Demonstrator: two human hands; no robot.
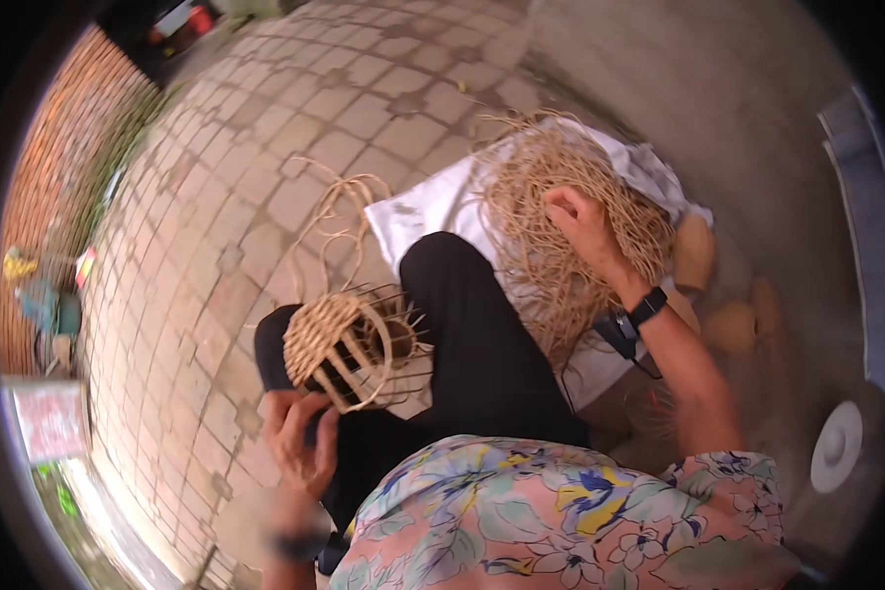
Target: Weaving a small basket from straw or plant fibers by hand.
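A small half-woven basket (323,329) of tan twisted cord leans on my dark-trousered lap. Its round rim and stiff ribs are bare on the right side, with thin spokes sticking out. My left hand (300,438) is at the basket's lower edge, fingers curled against it. Loose cord strands (339,202) trail from the basket over the paving. My right hand (582,224) is over a large tangled pile of tan cord (551,256), fingers bent and close together. Whatever lies between those fingertips is too small to tell.
Beneath the cord pile lies a white cloth (433,202). Brown wooden-looking blocks (693,251) stand beside it on the right, with a black device (615,336) near my right wrist. A round white object (836,447) is at far right. Brick paving (197,236) stretches left.
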